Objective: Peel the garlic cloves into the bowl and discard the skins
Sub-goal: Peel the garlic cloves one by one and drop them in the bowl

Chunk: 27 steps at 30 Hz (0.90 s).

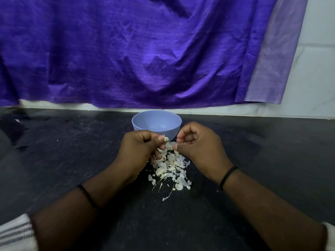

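My left hand [143,145] pinches a garlic clove [165,139], my right hand [195,144] tugs skin, so flakes (light, papery) could flick into the blue bowl [156,124] just behind.

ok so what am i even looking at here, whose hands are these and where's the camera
There is one picture, taken by a wide-angle camera worn on a person's head, looking down at their own bare hands. No machine is involved. The left hand pinches a piece of garlic, and the right hand pinches at its skin. Below them a pile of garlic skins lies on the dark counter. A blue bowl stands just beyond the hands. A purple cloth hangs behind.
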Available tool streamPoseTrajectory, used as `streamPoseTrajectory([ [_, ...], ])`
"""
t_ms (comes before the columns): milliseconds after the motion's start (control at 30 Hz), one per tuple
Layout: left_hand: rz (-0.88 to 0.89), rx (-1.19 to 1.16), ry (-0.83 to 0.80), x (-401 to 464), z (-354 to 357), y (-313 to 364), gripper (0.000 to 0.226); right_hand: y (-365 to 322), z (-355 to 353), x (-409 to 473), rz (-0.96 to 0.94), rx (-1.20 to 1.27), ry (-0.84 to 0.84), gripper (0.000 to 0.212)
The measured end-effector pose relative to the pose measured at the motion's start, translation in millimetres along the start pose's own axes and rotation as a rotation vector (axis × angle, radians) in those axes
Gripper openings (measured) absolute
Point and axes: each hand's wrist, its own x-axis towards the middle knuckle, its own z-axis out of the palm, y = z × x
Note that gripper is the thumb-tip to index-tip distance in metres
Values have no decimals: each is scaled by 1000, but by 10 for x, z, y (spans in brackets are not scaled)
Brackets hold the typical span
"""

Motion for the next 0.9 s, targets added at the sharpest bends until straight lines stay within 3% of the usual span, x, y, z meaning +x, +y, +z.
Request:
streamPoseTrajectory([
  [200, -35, -9, -41, -37, 30, 23, 24, -2, 59, -15, -21, 91, -90, 22],
  [333, -49, 12, -110, -70, 53, 50, 24, -20, 48, -15, -52, 85, -32, 5],
  [500, -110, 12, -183, -91, 33, 82, 24, -5, 63, -2, 52, 126, -40, 4],
  [667, -75, 104, -147, -76, 14, 55, 19, -54, 69, -20, 149, 230, -84, 4],
  [733, 0, 234, -85, -60, -9, 39, 14, -71, 56, -12, 184, 283, -64, 5],
  [833, 242, 540, 48, -51, -64, 41, 30, -84, 41, -6, 216, 321, -39, 7],
  [900, 322, 666, 111, -70, -72, 54, 25, -84, 52, -16, 205, 289, -58, 12],
])
